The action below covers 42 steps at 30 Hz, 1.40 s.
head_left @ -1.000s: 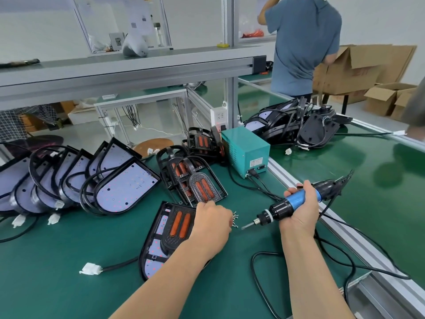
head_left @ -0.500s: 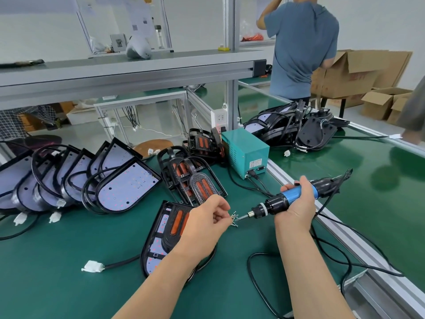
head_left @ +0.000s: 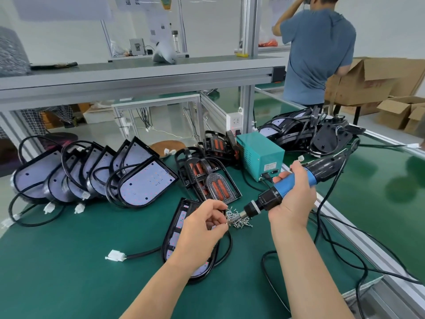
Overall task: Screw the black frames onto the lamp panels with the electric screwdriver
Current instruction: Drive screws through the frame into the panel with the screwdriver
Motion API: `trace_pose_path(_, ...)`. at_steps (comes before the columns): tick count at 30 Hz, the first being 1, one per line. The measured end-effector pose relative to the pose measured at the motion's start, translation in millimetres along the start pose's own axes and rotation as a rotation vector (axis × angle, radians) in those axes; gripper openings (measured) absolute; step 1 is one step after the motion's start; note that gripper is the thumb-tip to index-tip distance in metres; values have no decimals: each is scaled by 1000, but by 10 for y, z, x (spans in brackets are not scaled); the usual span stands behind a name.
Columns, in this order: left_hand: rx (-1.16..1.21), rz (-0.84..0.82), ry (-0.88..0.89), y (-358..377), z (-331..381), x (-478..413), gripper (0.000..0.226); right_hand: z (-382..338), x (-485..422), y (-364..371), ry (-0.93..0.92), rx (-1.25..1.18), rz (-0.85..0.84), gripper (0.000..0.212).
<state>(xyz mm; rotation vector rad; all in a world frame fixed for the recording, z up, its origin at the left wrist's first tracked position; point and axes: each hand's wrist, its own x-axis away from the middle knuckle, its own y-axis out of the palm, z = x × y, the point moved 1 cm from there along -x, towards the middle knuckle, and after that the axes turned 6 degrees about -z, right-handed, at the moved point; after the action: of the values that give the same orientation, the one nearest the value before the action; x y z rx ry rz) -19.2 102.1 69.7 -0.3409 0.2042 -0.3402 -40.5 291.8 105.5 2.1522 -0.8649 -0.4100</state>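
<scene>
Down into the screws [head_left: 239, 221] has gone the tip of the electric screwdriver [head_left: 296, 184], which a second ago hung clear of them. The left hand [head_left: 202, 229] has uncurled from a fist over the panel and reached for the same pile.

The screwdriver now slants down to the left, its bit buried among the screws, which lie loose on the green bench [head_left: 69, 261]. The right hand [head_left: 296, 199] wraps the blue barrel in a full grip. The left thumb and forefinger pinch together at the near edge of the pile, apparently on a single screw, though it is too small to be sure.

Just under the left wrist, the lamp panel [head_left: 177, 229] being worked on lies flat. Its black frame [head_left: 192, 203] sits on top, mostly hidden by the hand.

I judge the step to be loading a screw onto the bit, with no driving begun. The next move calls for seating one screw squarely on the tip. It must then be carried to a hole in the frame without dropping, with the left hand steadying the frame.

Behind, a stack of spare frames [head_left: 207, 178] leans beside a teal power box [head_left: 259, 155], and bare panels [head_left: 147, 180] stand in a row to the left. Farther off, a person in a blue shirt [head_left: 319, 54] stands by cardboard boxes [head_left: 372, 79].
</scene>
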Motion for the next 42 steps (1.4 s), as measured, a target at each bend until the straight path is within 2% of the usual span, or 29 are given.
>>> trace_pose_path(17,-74,57,27,-172,73,171,44,70,187,161,-7,76,-81,15)
trace_pose_path(42,-85,81,-31,-133,11,230,48,95,244,152,-14,89,-88,18)
